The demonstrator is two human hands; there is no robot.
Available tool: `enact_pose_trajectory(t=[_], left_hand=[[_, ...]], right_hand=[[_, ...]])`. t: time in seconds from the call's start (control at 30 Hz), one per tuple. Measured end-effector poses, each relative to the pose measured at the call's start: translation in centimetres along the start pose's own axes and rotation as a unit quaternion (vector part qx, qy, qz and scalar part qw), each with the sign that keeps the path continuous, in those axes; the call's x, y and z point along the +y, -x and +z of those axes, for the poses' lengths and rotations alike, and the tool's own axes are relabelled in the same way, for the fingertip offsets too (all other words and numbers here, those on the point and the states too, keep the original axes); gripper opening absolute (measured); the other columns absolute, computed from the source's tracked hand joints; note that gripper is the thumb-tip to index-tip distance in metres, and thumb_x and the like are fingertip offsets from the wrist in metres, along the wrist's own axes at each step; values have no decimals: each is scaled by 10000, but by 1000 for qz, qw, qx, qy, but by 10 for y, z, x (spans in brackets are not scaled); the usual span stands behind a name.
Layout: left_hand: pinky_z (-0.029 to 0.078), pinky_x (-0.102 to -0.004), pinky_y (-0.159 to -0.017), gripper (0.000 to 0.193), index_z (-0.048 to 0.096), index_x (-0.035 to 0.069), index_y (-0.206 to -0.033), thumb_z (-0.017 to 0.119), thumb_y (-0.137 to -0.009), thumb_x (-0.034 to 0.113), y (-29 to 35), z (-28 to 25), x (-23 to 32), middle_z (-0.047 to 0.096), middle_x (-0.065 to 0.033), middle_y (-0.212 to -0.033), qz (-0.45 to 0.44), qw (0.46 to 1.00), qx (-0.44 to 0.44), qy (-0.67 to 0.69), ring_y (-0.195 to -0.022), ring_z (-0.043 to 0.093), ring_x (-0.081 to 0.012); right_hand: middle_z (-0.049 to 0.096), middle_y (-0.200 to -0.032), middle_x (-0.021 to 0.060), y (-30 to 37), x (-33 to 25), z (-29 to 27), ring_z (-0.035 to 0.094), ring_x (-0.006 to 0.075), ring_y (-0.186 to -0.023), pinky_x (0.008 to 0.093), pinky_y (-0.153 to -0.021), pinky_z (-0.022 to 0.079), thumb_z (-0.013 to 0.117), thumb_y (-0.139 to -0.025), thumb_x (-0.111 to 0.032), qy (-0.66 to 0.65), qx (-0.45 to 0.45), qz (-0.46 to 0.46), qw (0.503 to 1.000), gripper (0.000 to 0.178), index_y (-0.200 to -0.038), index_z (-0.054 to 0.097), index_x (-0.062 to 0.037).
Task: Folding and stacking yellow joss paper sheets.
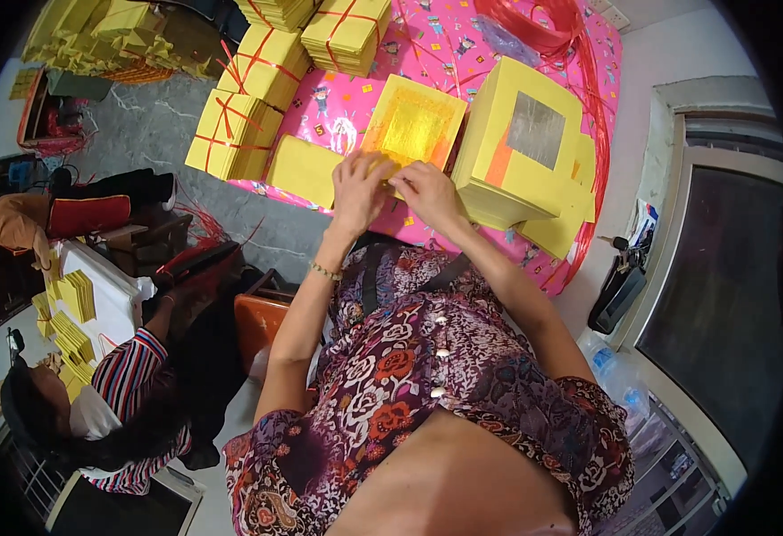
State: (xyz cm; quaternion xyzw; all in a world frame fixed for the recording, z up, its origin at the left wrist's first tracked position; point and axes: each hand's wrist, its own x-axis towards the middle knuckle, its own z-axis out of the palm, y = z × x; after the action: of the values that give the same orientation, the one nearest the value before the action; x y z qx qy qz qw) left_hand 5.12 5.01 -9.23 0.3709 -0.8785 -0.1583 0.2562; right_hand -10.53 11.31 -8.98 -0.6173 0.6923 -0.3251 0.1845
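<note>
A yellow paper sheet [414,121] with a shiny gold foil square and orange borders lies on the pink patterned tablecloth in front of me. At its near edge my left hand [362,189] has its fingers curled down on the paper. My right hand [429,195] pinches the same edge close beside it, so that part of the sheet is hidden. Just left of my left hand lies a plain yellow paper piece [304,171]. A tall stack of yellow paper [489,143], topped with a silver foil square, stands to the right of my right hand.
Yellow paper bundles [262,61] tied with red straps stand at the table's left and back. Red plastic strapping [598,116] hangs along the right edge. At left, a person in a striped sleeve [132,362] sits by a white table [110,277] holding yellow paper pieces.
</note>
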Motion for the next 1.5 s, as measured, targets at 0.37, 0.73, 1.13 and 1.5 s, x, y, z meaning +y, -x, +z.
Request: enact_pose_trajectory(t=[0.37,0.73,1.13,1.5], left_hand=[[437,-382,-796,360,609,90,-1093,630,-741,15,-25,0,-19,617,-74,-951,-10,986,-27,167,-879,572,-286],[458,-277,-853,285,588,25,-1161,604,-886,99,-4,-37,-47,658,-44,-1050,-201,726,-117,648,-948,597,-111],[444,-301,-907,381,513,4,-1239,602,-890,128,-16,-39,17,602,-85,-1163,-226,764,-76,600,-1057,570,-146],[509,-280,-755,454,392,-10,-1222,651,-862,87,-27,-51,26,619,-123,-1015,-262,834,5,486,-905,601,-163]], right_hand=[[520,-1109,140,12,-50,-34,499,321,-1071,407,-908,417,678,-797,-138,27,154,-101,982,376,-1140,561,-40],[246,-1385,274,-3,-16,-17,284,360,-1313,447,-1079,278,814,-675,-425,-179,139,18,974,1173,-1431,43,31],[527,-1220,105,3,-27,-36,511,168,-1121,306,-953,416,716,-803,-184,-567,-55,135,811,650,-1334,380,-16],[588,-1149,91,-6,-33,-44,572,144,-1030,287,-877,472,659,-857,-182,-580,-65,207,785,504,-1275,450,10]])
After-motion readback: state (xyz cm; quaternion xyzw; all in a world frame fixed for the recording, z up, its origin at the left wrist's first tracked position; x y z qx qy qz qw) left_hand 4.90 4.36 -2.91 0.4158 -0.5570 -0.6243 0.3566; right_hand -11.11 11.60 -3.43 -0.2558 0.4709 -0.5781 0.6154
